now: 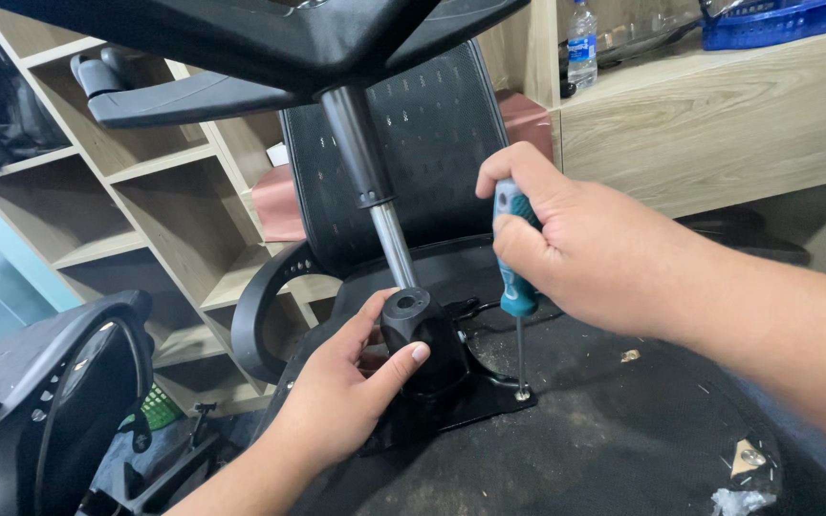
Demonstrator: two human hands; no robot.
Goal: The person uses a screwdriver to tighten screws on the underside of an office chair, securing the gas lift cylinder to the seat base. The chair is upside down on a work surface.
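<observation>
An office chair lies upside down, its seat underside (604,430) facing up. My right hand (585,244) grips a teal-handled screwdriver (513,258), held upright with its tip on a screw (523,393) at the corner of the black mounting plate (475,397). My left hand (341,392) holds the black mechanism housing (423,339) on that plate. A gas lift cylinder (375,186) rises from the housing to the black chair base (270,43) overhead.
The chair's mesh backrest (423,143) and a curved armrest (260,315) stand behind. Wooden shelves (136,201) fill the left. Another chair part (40,401) sits lower left. A wooden counter (719,124) carries a water bottle (581,43) and a blue basket (776,21).
</observation>
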